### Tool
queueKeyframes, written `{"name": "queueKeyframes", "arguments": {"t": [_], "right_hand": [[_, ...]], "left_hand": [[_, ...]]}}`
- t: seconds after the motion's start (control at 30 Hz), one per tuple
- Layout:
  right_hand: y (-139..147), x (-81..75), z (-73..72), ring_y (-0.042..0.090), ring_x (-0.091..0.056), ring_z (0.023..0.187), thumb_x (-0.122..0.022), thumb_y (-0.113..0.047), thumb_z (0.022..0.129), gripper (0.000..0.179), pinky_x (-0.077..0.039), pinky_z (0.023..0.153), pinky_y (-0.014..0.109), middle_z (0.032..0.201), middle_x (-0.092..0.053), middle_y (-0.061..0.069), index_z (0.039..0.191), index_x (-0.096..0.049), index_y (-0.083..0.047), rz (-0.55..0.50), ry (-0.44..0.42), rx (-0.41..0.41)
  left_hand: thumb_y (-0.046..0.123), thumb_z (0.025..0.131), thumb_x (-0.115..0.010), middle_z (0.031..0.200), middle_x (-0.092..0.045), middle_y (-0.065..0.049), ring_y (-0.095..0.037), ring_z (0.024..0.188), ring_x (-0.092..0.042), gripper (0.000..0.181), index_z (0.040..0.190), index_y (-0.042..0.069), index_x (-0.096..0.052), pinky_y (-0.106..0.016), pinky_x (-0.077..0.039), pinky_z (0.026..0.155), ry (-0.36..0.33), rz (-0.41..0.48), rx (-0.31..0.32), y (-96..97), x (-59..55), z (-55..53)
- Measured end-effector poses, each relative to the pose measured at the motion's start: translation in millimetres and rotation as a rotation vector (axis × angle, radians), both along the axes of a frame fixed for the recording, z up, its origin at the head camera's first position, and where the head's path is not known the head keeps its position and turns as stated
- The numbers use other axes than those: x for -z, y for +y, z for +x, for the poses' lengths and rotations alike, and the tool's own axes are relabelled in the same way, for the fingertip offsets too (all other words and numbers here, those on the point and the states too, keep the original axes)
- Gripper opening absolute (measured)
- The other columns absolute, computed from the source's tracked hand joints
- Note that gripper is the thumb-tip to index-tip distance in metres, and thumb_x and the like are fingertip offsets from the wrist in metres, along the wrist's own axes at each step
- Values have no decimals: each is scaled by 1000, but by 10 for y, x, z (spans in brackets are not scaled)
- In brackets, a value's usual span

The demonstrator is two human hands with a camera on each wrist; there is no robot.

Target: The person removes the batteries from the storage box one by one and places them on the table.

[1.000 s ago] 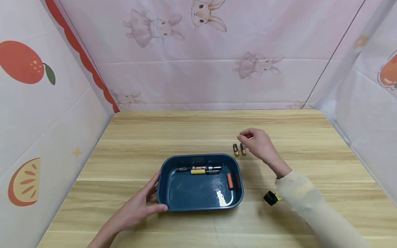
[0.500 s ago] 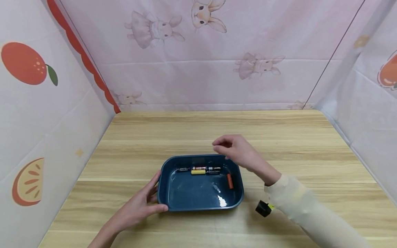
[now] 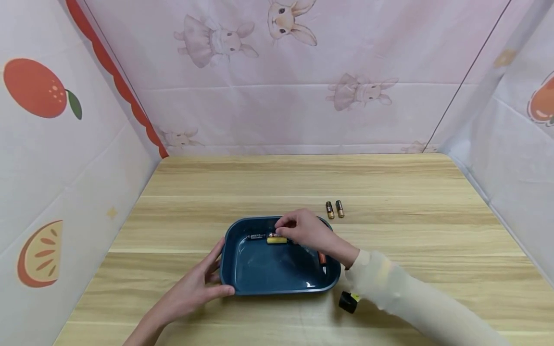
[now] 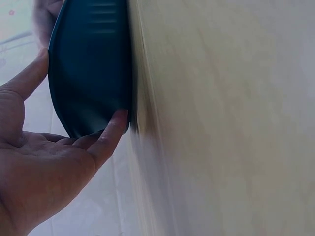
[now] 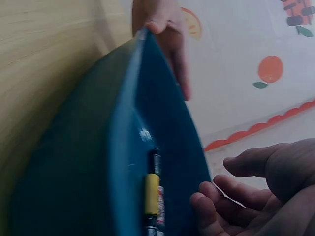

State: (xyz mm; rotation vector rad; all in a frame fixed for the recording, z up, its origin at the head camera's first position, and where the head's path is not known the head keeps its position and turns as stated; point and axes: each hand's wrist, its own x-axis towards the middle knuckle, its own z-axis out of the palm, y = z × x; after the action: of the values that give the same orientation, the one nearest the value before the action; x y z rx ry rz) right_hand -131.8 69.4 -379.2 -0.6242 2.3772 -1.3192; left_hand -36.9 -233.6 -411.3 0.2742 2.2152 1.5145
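Note:
In the head view a dark blue plastic tray (image 3: pixel 246 291) sits on the table. My left hand (image 3: pixel 195 286) holds its left end, thumb at the near corner and fingers along the side wall. My right hand (image 3: pixel 309 233) is over the tray's far right part, its fingers loosely bent. In the right wrist view, thumb and fingertips stand apart with nothing visible between them. Below them lie a yellow battery (image 3: pixel 277 240), a red-and-white battery (image 3: pixel 273 235) and a black battery (image 3: pixel 255 236). An orange battery (image 3: pixel 322 258) is partly behind my right wrist; the hand hides others.
Beyond the tray's far right corner, a battery (image 3: pixel 330 210) with a black and copper-coloured body lies beside a similar battery (image 3: pixel 339 209). A small black block (image 3: pixel 348 302) hangs under my right forearm. Patterned cloth walls stand behind the table and on both sides.
My right hand has moved left and nearer, from beside the two batteries on the table to over the tray. Those two batteries are uncovered again. The left hand and tray stay put.

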Motion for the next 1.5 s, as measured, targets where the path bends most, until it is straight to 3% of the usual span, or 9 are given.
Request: {"name": "queueKeyframes", "arguments": {"t": [0.23,0.5,0.7,0.97,1.27,1.5], "right_hand": [[-104,171,-3,10,-59,75,-68,-10,100,15,-51,65,24,94,-73,1,106,-78,-2,65,80,-1],[-197,251,61,10,-59,74,-69,-3,96,13,-53,66,25,97,-74,7,105,-78,1,159,197,5],[-208,293,72,13,-62,80,-69,1,95,17,-57,71,30,108,-74,12,110,-77,2,214,206,-21],[-203,328,48,11,-63,74,-75,1,91,12,-58,69,32,93,-75,8,103,-78,1,269,215,-37],[-196,352,73,10,-55,66,-79,-2,88,4,-53,61,28,83,-70,0,88,-78,-5,369,302,-52],[-189,325,70,10,-56,67,-78,-4,89,3,-53,63,28,84,-69,1,92,-77,-4,353,279,-53]], "left_hand": [[23,92,-82,169,-9,-27,-48,142,-42,109,168,15,-5,-40,-48,108,-2,4,2,0,4,-3],[22,92,-81,167,-14,-30,-47,141,-44,108,167,14,-5,-40,-47,109,14,8,2,2,9,14],[23,91,-82,167,-14,-29,-48,142,-41,109,167,13,-5,-39,-47,109,16,-2,-3,4,16,13],[24,91,-83,167,-15,-30,-48,142,-42,110,167,13,-5,-40,-47,109,15,-10,-8,5,15,7],[24,90,-83,166,-16,-30,-48,141,-43,110,167,13,-6,-40,-47,108,6,-22,-17,13,-6,4],[26,90,-83,166,-16,-30,-48,140,-44,110,167,13,-7,-41,-48,108,9,-27,-19,16,-5,6]]}}
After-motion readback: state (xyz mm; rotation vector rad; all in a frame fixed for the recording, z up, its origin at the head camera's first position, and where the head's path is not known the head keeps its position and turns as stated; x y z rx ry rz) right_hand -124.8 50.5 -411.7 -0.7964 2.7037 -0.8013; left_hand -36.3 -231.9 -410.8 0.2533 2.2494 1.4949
